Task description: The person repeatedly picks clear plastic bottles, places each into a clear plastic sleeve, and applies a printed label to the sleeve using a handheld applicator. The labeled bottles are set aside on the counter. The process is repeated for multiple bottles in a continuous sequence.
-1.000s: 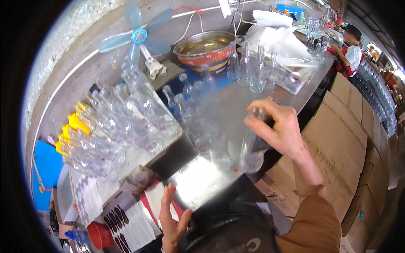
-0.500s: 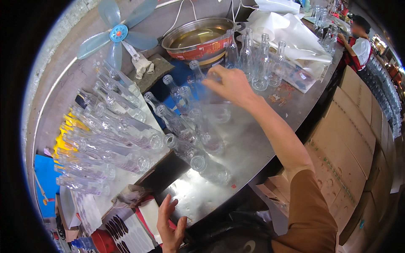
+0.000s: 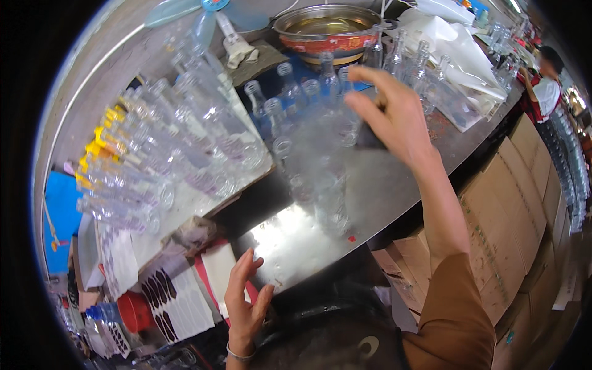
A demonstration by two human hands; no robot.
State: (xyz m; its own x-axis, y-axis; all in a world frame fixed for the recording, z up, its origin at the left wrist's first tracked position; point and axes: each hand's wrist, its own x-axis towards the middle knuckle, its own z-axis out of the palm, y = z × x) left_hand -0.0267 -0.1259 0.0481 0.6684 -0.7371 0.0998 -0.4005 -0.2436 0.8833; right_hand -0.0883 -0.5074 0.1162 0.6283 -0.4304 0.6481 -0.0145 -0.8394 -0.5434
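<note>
My right hand reaches over the metal bench with its thumb and fingers curved apart, and nothing shows between them. Beside its fingertips stands a clear glass bottle, one of an upright group; I cannot tell whether they touch. Others of the group, such as the bottle farther left, are partly smeared by motion. Low in the view, my left hand hovers by the bench's front edge, fingers apart and holding nothing. Rows of similar clear bottles lean on a white board to the left.
A wide metal pan of yellowish liquid sits at the back, near crumpled white sheeting. Cardboard boxes line the right. A sheet of dark labels lies lower left. Another person works at the far right.
My right hand's fingers have spread from a closer curl. The view has shifted, so the bench and bottles appear higher. My left hand stays low and open.
</note>
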